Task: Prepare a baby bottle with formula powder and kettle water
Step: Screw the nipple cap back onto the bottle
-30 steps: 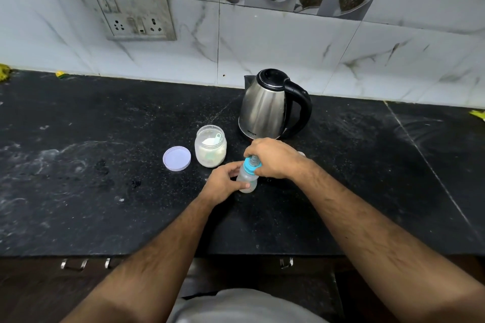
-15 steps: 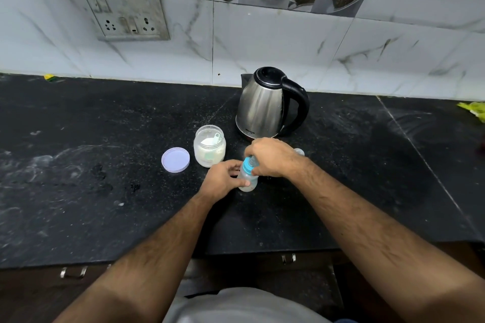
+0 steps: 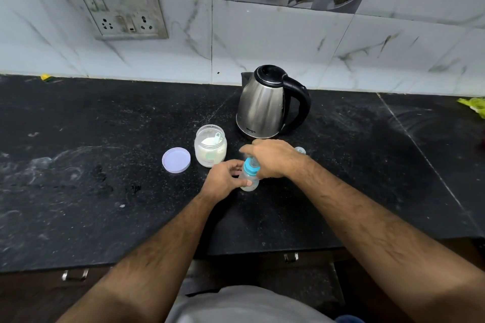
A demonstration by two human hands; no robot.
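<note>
A person's left hand (image 3: 223, 178) grips a baby bottle (image 3: 248, 178) upright on the black counter (image 3: 105, 165) while right-hand (image 3: 273, 157) fingers grasp its blue collar (image 3: 249, 167).

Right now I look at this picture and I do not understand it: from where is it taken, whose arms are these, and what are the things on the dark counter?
No machine is here. A person wears a camera on the head, so you look down along their own two arms. The left hand grips the body of a small baby bottle that stands on the black counter. The right hand is curled over the bottle's blue top, as if turning it. Beside them stands an open jar of white powder with a scoop inside; its round lid lies flat to the left. Behind stands a steel kettle. A small clear cap peeks out behind the right wrist.
</note>
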